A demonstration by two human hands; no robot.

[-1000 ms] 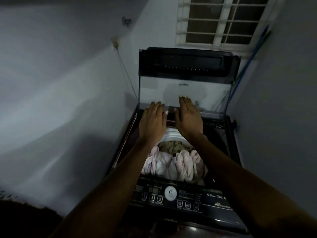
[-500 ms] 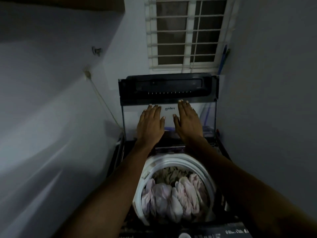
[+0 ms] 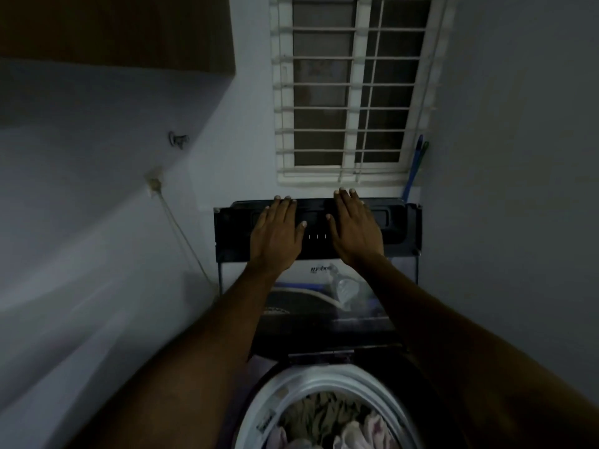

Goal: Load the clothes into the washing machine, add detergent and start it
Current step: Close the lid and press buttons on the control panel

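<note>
Fingers (image 3: 287, 202) of both hands straight, flat on dark upper band of raised lid (image 3: 402, 222), tips at top edge; gripping nothing. Left hand (image 3: 275, 236) and right hand (image 3: 356, 233) side by side, about equally near. Lid upright against wall, long axis left-right, clear pane below hands. Drum (image 3: 291, 384) directly below arms, toward wearer, holding clothes (image 3: 327, 416). One lid, one drum, two hands; garment count unclear. Likely closing pull next. No detergent seen.
</note>
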